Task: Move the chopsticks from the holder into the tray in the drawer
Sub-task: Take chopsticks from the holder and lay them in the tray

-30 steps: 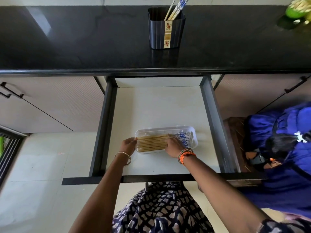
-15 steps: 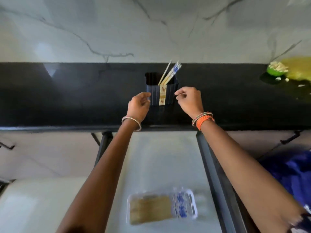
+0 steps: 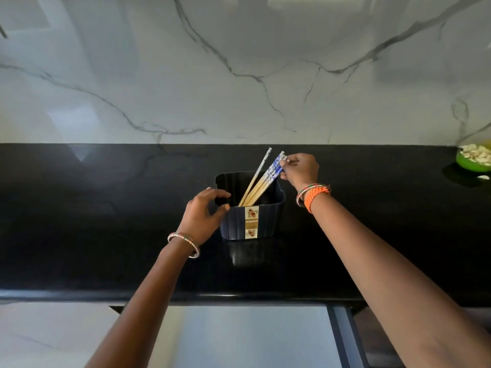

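A dark ribbed holder [image 3: 263, 221] with a flowered label stands on the black counter. Several wooden chopsticks [image 3: 261, 180] with blue-and-white tops lean to the right inside it. My right hand [image 3: 299, 168] pinches the patterned tops of a few of them just above the holder's right rim. My left hand [image 3: 206, 215] curls around the holder's front left corner and touches its rim. The open drawer [image 3: 247, 338] shows at the bottom of the view, and the tray inside it is out of sight.
The black counter [image 3: 106, 221] runs across the view below a white marble wall. A green bowl [image 3: 474, 160] of pale pieces sits at the far right of the counter. The drawer's dark right rail [image 3: 345, 338] runs along its side.
The view has risen from the drawer to the counter. Both hands left the tray and came up to the holder. My right hand has closed on the chopstick tops; my left holds the holder.
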Available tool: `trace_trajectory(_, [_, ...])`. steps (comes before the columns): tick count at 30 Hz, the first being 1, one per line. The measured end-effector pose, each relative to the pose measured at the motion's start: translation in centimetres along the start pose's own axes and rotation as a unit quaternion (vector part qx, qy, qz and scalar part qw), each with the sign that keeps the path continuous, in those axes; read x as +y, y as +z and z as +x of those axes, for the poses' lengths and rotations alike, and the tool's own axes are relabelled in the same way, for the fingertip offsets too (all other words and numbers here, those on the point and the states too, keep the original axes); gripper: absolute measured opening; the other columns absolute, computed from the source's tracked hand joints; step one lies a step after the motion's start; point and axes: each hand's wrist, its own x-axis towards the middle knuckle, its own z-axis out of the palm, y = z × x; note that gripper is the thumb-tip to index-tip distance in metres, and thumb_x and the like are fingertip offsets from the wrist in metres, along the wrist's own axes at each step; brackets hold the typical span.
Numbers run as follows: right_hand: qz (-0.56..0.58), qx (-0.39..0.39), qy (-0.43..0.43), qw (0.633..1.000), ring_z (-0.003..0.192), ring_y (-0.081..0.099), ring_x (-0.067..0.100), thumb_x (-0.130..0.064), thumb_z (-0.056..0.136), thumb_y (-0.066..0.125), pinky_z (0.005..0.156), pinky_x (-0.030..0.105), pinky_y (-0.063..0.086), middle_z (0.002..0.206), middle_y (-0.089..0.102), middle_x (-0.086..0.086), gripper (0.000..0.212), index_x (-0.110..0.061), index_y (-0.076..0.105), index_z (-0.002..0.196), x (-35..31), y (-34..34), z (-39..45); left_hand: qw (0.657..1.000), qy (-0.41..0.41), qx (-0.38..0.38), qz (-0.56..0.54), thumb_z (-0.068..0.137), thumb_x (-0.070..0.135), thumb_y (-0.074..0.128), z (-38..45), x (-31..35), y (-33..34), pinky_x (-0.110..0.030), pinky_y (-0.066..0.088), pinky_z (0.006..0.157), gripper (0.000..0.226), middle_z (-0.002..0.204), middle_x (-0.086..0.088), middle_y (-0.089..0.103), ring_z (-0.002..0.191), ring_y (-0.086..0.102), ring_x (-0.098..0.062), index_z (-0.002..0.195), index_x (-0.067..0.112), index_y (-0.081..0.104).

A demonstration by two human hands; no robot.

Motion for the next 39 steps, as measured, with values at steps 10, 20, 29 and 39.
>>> trace_trajectory(10, [0.059, -0.022, 0.03, 0.998, 0.067, 0.063, 0.013, -0.005, 0.085, 0.068, 0.043, 0.008, 0.051, 0.102, 0.07, 0.021, 0.022, 0.006, 0.067, 0.104, -0.6, 0.4, 0.3, 1.0, -0.014, -0.008, -0.018, 0.086, 0.013, 0.06, -0.2, 0.3, 0.0, -0.007, 0.033, 0.08, 0.02, 0.11, 0.01, 0.06, 0.103, 0.05, -0.002, 0.104, 0.021, 0.065])
trace_trajectory(20, [0.083, 0.029, 0.047, 0.995, 0.062, 0.064, 0.012, -0.001, 0.083, 0.069, 0.05, 0.016, 0.054, 0.084, 0.068, 0.012, 0.013, 0.006, 0.068, 0.094, -2.4, -1.7, -0.5, 0.999, -0.027, 0.008, -0.027, 0.086, 0.014, 0.059, -1.5, 1.9, -1.1, -0.021, 0.041, 0.087, 0.025, 0.118, 0.001, 0.062, 0.107, 0.056, -0.014, 0.11, 0.02, 0.062])
trace_trajectory(29, [0.135, 0.144, -0.003, 0.98, 0.078, 0.072, 0.023, -0.001, 0.08, 0.07, 0.072, 0.034, 0.061, 0.081, 0.071, 0.008, 0.016, 0.002, 0.073, 0.095, -6.0, -7.4, -4.5, 0.997, -0.034, 0.012, -0.069, 0.087, 0.011, 0.058, -4.6, 5.3, -3.7, -0.014, 0.045, 0.074, 0.026, 0.118, -0.006, 0.062, 0.097, 0.059, -0.014, 0.112, 0.019, 0.061])
trace_trajectory(39, [0.378, 0.166, 0.088, 0.907, 0.072, 0.069, 0.01, 0.004, 0.084, 0.065, 0.059, 0.021, 0.059, 0.078, 0.068, 0.004, 0.01, -0.006, 0.067, 0.085, -3.1, -13.5, -22.2, 0.985, -0.078, 0.02, -0.155, 0.087, 0.005, 0.055, -17.4, 5.8, -4.2, -0.006, 0.046, 0.079, 0.025, 0.108, 0.0, 0.064, 0.096, 0.059, -0.009, 0.11, 0.01, 0.062])
